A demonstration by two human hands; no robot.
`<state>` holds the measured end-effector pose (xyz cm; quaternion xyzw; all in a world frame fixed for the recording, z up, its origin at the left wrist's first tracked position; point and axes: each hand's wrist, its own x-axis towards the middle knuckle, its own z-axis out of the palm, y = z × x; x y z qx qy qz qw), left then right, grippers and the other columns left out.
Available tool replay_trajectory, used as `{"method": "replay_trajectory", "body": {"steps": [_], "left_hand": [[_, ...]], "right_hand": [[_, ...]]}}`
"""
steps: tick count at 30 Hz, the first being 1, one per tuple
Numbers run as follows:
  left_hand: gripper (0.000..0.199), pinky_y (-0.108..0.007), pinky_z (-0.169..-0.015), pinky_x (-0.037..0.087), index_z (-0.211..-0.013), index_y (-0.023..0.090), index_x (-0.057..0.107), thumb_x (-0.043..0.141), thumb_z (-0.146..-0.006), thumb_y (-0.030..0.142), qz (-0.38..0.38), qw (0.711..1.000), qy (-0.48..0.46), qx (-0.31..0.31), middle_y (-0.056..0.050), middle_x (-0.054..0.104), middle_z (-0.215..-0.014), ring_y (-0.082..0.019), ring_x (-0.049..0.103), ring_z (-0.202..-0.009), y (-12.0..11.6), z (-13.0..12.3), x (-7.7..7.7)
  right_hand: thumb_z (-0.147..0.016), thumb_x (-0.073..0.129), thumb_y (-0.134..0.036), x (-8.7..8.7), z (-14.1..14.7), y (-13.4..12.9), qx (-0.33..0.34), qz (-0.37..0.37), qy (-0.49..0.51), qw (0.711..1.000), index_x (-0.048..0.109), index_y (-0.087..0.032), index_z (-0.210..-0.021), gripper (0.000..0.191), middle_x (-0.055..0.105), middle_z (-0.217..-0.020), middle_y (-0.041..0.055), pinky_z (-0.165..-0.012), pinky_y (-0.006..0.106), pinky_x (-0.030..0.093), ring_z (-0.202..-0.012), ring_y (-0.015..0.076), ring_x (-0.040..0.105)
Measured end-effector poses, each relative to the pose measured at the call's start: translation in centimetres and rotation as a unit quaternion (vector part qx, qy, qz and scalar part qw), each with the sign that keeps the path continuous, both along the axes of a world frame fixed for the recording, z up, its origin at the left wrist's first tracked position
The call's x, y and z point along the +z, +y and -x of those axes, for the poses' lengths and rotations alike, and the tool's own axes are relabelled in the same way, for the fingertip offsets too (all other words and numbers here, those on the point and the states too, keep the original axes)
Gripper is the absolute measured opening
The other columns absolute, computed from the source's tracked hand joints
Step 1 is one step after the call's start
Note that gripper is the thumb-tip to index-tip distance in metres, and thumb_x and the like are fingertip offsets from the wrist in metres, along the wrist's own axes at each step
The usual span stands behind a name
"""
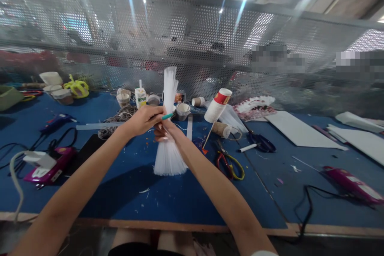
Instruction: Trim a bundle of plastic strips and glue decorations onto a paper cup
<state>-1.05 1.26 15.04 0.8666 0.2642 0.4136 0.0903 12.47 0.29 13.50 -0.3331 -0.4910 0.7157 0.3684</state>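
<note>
A bundle of white, sheer, tulle-like material (170,158) stands upright above the table, pinched at its middle and fanned out below. My right hand (164,131) is closed around the narrow middle. Against it, my left hand (146,120) is closed, its fingertips at a small slim teal piece (167,116) that lies across the bundle. Whether the teal piece is a tool or a strip I cannot tell. Both hands touch each other, and the fingers partly hide the gathered part.
Scissors (230,165), a twine spool (221,129) and stacked paper cups (218,106) are on the right. A magenta glue gun (352,184) lies farther right. At left are a magenta power strip (51,168) and a blue glue gun (57,123). Perforated metal panelling (192,48) stands behind.
</note>
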Motion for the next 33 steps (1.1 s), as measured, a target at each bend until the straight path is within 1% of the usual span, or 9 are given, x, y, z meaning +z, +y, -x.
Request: {"method": "replay_trajectory", "body": {"steps": [6,10,13,15,17,20,24,28,33], "left_hand": [[0.043,-0.021,-0.044,0.031,-0.056,0.018,0.037,0.04,-0.088,0.046,0.046,0.988,-0.141,-0.031,0.004,0.038,-0.049,-0.008,0.036,-0.044,0.3,-0.8,-0.8],[0.035,-0.02,-0.043,0.036,-0.063,0.018,0.042,0.043,-0.087,0.044,0.12,0.978,-0.159,-0.055,0.004,0.044,-0.05,-0.008,0.043,-0.043,0.7,-0.1,-0.5],[0.023,-0.02,-0.045,0.039,-0.071,0.019,0.042,0.043,-0.088,0.034,0.166,0.978,-0.121,-0.03,0.003,0.049,-0.053,-0.008,0.047,-0.043,0.7,1.1,0.4],[0.014,-0.02,-0.048,0.04,-0.075,0.018,0.044,0.041,-0.088,0.024,0.159,0.985,-0.054,0.031,0.003,0.052,-0.057,-0.008,0.05,-0.046,0.6,2.0,1.1],[0.011,-0.021,-0.051,0.04,-0.079,0.017,0.048,0.04,-0.087,0.018,0.113,0.983,0.048,0.136,0.001,0.056,-0.059,-0.009,0.051,-0.05,0.7,2.6,1.6],[0.02,-0.025,-0.052,0.038,-0.092,0.013,0.056,0.037,-0.089,0.019,0.023,0.934,0.233,0.27,-0.006,0.062,-0.067,-0.015,0.055,-0.058,1.3,3.3,1.3],[0.037,-0.028,-0.06,0.041,-0.111,0.01,0.059,0.034,-0.085,0.005,-0.045,0.857,0.446,0.255,-0.015,0.066,-0.098,-0.019,0.06,-0.075,2.6,4.3,0.1],[0.049,-0.025,-0.071,0.041,-0.113,0.019,0.062,0.037,-0.077,-0.004,-0.028,0.847,0.496,0.187,-0.007,0.068,-0.097,-0.016,0.06,-0.085,3.4,5.4,-0.2],[0.027,-0.024,-0.06,0.039,-0.072,0.014,0.069,0.044,-0.083,0.016,0.124,0.904,0.355,0.203,-0.006,0.067,-0.067,-0.014,0.058,-0.06,3.1,5.6,0.2]], "right_hand": [[-0.081,0.051,-0.055,-0.1,0.6,0.2,-0.003,0.055,0.007,0.998,0.032,-0.021,-0.053,0.048,0.028,-0.039,-0.0088,-0.034,0.019,0.021,-0.036,0.0053,0.021],[-0.073,0.056,-0.06,1.4,-1.3,1.3,-0.118,-0.063,-0.123,0.983,0.043,-0.019,-0.057,0.045,0.034,-0.04,-0.0074,-0.035,0.021,0.025,-0.035,0.0065,0.03],[-0.063,0.069,-0.052,3.8,-5.4,2.1,-0.199,-0.273,-0.331,0.881,0.052,-0.016,-0.065,0.039,0.048,-0.051,-0.0025,-0.044,0.022,0.032,-0.048,0.0095,0.044],[-0.065,0.067,-0.05,5.1,-8.4,2.6,-0.218,-0.328,-0.463,0.794,0.055,-0.015,-0.069,0.037,0.055,-0.06,0.002,-0.049,0.023,0.035,-0.057,0.0133,0.051],[-0.067,0.065,-0.051,5.6,-10.4,2.9,-0.152,-0.317,-0.568,0.744,0.058,-0.015,-0.074,0.038,0.058,-0.066,0.0045,-0.051,0.025,0.037,-0.061,0.0161,0.054],[-0.054,0.073,-0.053,4.9,-10.4,3.2,0.051,-0.277,-0.665,0.691,0.062,-0.014,-0.078,0.048,0.062,-0.073,0.0065,-0.053,0.027,0.039,-0.064,0.0195,0.056],[-0.049,0.076,-0.052,2.6,-6.6,3.0,0.246,-0.242,-0.673,0.654,0.065,-0.015,-0.083,0.051,0.064,-0.077,0.0048,-0.054,0.025,0.04,-0.068,0.0196,0.059],[-0.049,0.078,-0.039,1.8,-4.6,2.6,0.25,-0.22,-0.721,0.608,0.066,-0.013,-0.081,0.043,0.065,-0.07,0.0041,-0.052,0.025,0.039,-0.061,0.0185,0.06],[-0.055,0.075,-0.041,3.0,-7.6,3.3,0.134,-0.284,-0.676,0.667,0.066,-0.014,-0.077,0.035,0.065,-0.071,0.0058,-0.053,0.025,0.04,-0.061,0.0182,0.059]]}}
